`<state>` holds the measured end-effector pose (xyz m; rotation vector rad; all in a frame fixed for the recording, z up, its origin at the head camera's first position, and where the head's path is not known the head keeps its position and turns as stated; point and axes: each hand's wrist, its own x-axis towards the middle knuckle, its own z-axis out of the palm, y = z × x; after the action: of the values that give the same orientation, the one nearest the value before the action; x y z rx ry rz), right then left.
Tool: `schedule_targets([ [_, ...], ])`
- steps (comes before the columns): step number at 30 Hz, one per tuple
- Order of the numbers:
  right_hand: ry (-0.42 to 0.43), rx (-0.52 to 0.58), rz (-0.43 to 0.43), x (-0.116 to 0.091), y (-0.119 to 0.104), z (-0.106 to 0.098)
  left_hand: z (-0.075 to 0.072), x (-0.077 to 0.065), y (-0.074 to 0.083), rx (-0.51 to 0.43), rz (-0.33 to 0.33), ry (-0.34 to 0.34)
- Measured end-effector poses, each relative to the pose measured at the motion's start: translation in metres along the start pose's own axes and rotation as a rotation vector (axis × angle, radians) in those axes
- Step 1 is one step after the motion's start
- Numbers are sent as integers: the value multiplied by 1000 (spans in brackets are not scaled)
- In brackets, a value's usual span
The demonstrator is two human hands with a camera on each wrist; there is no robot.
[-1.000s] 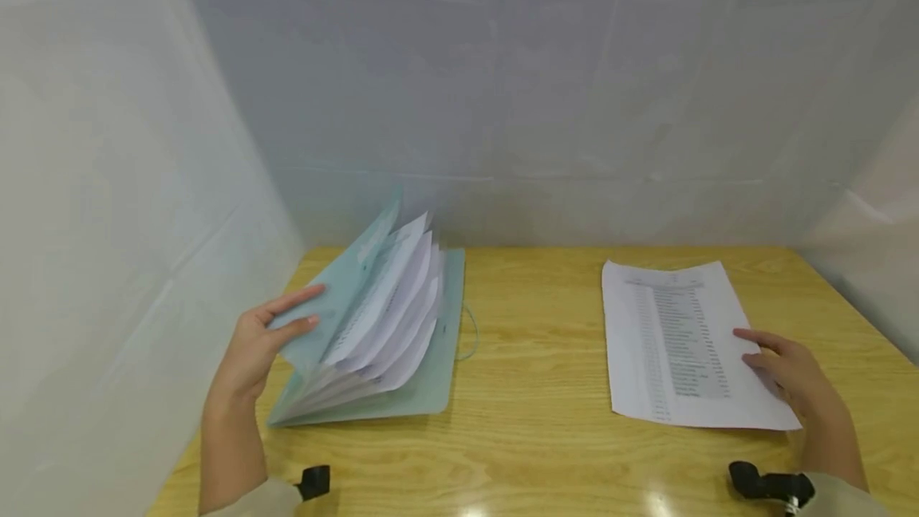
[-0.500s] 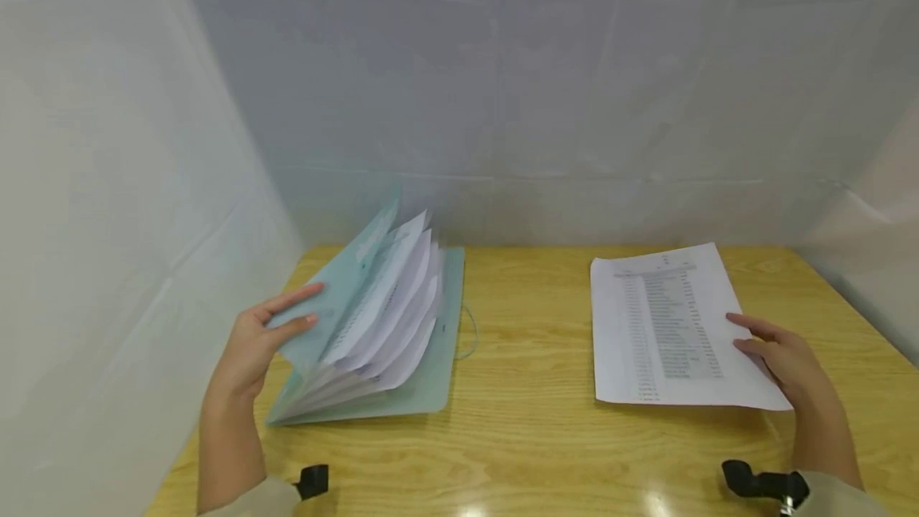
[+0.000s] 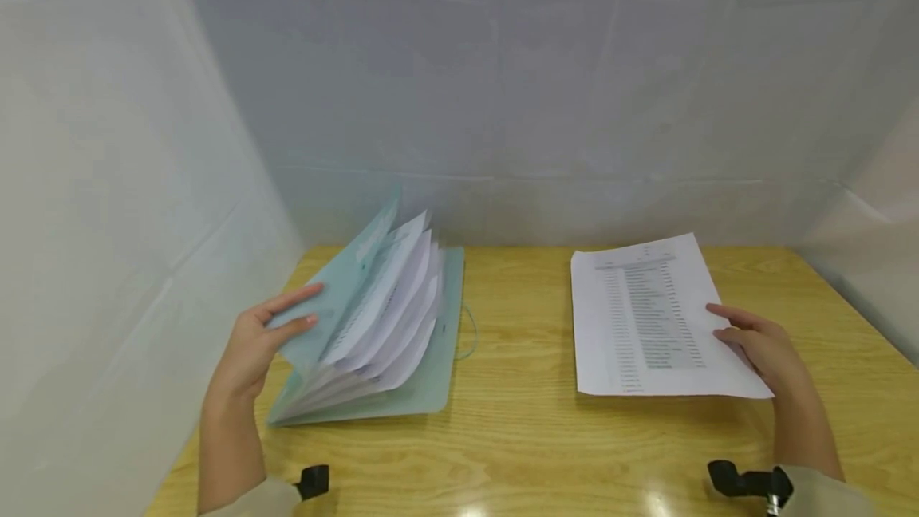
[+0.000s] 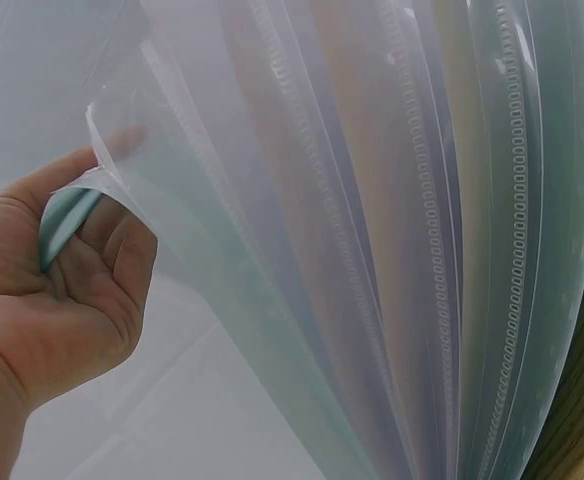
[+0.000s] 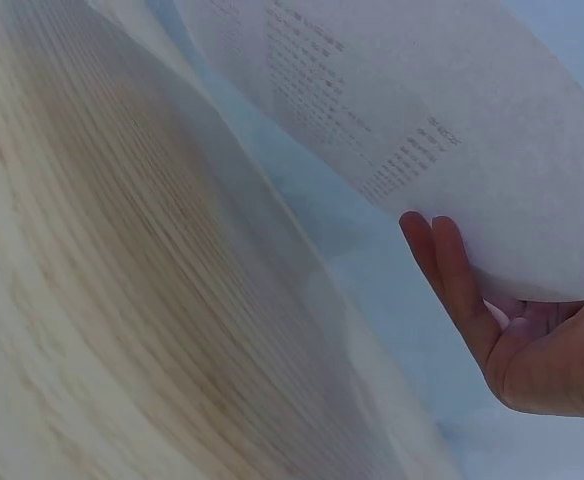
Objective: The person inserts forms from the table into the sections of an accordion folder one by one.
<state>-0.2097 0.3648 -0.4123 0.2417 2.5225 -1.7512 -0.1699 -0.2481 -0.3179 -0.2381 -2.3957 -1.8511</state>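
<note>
On the left of the table, a light-green plastic file folder (image 3: pixel 454 286) stands fanned partway, with several printed sheets (image 3: pixel 391 286) spread between its covers. My left hand (image 3: pixel 251 345) pinches the raised front cover (image 3: pixel 332 294) between thumb and fingers. The left wrist view shows translucent leaves (image 4: pixel 302 190) spread beside the left hand (image 4: pixel 67 265), which has the cover's edge bent into its palm. At the right, my right hand (image 3: pixel 764 345) grips the right edge of a printed paper sheet (image 3: pixel 639 317) and keeps it tilted above the table. In the right wrist view, the sheet (image 5: pixel 372 90) extends above the right hand (image 5: pixel 532 340).
A thin elastic loop (image 3: pixel 470 333) sticks out from the folder's right edge onto the wooden table (image 3: pixel 517 437). White sheeting (image 3: pixel 502 102) closes off the back and both sides. Black camera mounts (image 3: pixel 747 481) sit at both wrists.
My right hand has lifted the paper sheet and carried it leftward, its far edge now higher. The left hand and the folder have hardly moved.
</note>
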Motion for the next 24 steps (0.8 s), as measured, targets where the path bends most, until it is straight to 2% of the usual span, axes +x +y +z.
schedule_targets([
  [12,-25,-90,-24,-1,-13,10,7,6,-4,-3,7,-1],
  [24,-14,-87,-36,-3,-31,24,9,8,-2,-5,-3,-7],
])
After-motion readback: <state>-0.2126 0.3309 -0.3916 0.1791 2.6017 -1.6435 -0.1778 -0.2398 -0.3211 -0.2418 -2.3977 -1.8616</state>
